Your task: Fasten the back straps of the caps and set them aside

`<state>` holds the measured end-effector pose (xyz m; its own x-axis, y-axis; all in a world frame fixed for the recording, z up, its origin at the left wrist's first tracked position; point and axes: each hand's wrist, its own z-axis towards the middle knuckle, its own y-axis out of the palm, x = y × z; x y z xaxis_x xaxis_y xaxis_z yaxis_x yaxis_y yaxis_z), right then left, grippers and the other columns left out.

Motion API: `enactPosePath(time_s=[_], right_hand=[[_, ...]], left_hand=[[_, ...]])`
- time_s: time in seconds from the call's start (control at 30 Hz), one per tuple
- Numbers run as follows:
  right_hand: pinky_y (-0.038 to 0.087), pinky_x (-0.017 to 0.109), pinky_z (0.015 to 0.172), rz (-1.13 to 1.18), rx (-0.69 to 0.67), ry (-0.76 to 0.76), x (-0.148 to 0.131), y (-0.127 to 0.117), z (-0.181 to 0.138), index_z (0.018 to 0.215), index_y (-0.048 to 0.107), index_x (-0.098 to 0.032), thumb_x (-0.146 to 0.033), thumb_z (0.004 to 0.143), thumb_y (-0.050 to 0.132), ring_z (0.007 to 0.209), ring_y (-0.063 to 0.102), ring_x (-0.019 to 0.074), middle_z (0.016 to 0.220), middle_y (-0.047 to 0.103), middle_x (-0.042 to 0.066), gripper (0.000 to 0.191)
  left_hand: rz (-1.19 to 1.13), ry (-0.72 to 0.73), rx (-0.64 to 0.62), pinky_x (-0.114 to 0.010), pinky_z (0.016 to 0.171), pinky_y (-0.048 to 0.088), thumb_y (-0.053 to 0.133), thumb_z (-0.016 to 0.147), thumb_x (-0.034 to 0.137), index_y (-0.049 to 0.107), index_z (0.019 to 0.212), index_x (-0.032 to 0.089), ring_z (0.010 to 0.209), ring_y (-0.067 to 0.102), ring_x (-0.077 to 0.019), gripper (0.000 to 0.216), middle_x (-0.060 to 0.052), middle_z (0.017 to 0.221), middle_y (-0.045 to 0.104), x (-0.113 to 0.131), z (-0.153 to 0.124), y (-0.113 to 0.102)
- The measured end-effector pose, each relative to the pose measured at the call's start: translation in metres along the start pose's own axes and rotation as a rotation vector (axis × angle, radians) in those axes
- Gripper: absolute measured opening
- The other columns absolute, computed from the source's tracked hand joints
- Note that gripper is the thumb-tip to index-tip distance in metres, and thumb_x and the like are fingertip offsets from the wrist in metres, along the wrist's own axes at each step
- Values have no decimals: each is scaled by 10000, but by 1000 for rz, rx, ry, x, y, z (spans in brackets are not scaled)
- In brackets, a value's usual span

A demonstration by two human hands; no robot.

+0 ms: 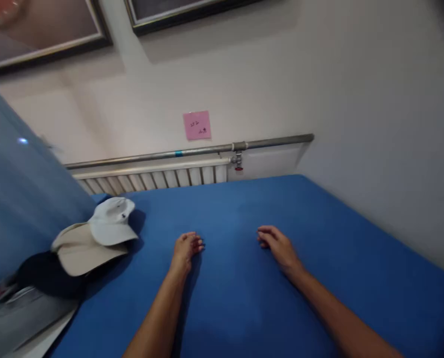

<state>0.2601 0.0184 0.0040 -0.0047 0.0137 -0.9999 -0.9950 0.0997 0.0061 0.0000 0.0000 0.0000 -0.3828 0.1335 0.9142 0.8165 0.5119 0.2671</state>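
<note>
My left hand (186, 250) rests on or just over the blue table surface (227, 298), its fingers loosely bent and slightly apart, holding nothing. Across a gap of bare blue, my right hand (277, 246) has its fingers gently curved towards the left hand, and nothing is in it. Nearest to the left hand lie the caps: a white cap (112, 221) on top, a beige cap (85, 251) partly under it, and a dark cap (50, 273) at the lower left. Neither hand touches them.
A grey object (31, 320) lies at the near left corner beside a blue curtain (24, 184). Behind the table are a white radiator (169, 178) and a metal pipe (143, 158) with a red-handled valve (238, 168). A pink note (197, 126) is on the wall.
</note>
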Motion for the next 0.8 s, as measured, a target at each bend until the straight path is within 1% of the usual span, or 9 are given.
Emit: enactPosePath(time_s=[0.07, 0.13, 0.23, 0.37, 0.5, 0.6, 0.7, 0.8], right_hand=[[467, 292, 616, -8, 29, -12, 1, -1, 0, 774, 632, -206, -365, 644, 615, 650, 598, 175, 704, 633, 32, 206], [451, 285, 574, -12, 57, -24, 4, -3, 3, 775, 622, -205, -363, 663, 605, 584, 573, 162, 659, 619, 23, 195], [416, 273, 517, -9, 88, -49, 9, -3, 12, 772, 602, -206, -353, 709, 546, 501, 520, 140, 608, 599, 11, 170], [393, 255, 490, -31, 93, -75, 14, 7, 30, 751, 583, -208, -320, 726, 514, 471, 493, 126, 564, 577, -2, 134], [384, 237, 477, -78, 74, -81, 20, 22, 46, 773, 578, -217, -296, 752, 494, 478, 500, 123, 566, 579, -12, 118], [387, 224, 488, -108, 52, -92, 25, 27, 53, 789, 586, -225, -284, 775, 489, 514, 527, 124, 575, 582, -20, 115], [393, 220, 504, -125, 24, -104, 28, 27, 54, 758, 587, -221, -285, 789, 491, 528, 532, 122, 564, 576, -21, 119], [393, 225, 515, -129, 3, -114, 28, 24, 53, 747, 590, -214, -308, 804, 490, 514, 516, 118, 565, 579, -18, 149]], left_hand=[[34, 82, -2, -214, 524, 505, 555, 774, 66, 571, 829, 141, 539, 587, -97, 94, -39, 719, 629, -7, 7, 18], [63, 165, -9, -198, 522, 484, 566, 767, 114, 564, 856, 153, 537, 562, -80, 98, -21, 741, 618, -11, 13, 24], [123, 242, -60, -201, 473, 435, 612, 726, 226, 575, 873, 152, 494, 517, -81, 168, -13, 707, 614, -14, 18, 19], [213, 283, -107, -200, 412, 346, 651, 670, 397, 597, 883, 149, 424, 433, -81, 331, 19, 592, 566, -17, 25, 12], [281, 272, -116, -199, 399, 298, 656, 644, 504, 603, 888, 159, 435, 407, -80, 426, 8, 643, 579, -18, 32, 14], [362, 280, -117, -206, 409, 292, 624, 676, 567, 590, 832, 176, 443, 390, -89, 422, 21, 622, 544, -18, 34, 14], [462, 312, -127, -222, 425, 301, 564, 735, 610, 562, 744, 191, 439, 389, -108, 419, 39, 553, 467, -17, 34, 11], [478, 342, -144, -231, 437, 306, 540, 753, 636, 534, 679, 197, 440, 387, -115, 446, 46, 527, 411, -15, 35, 8]])
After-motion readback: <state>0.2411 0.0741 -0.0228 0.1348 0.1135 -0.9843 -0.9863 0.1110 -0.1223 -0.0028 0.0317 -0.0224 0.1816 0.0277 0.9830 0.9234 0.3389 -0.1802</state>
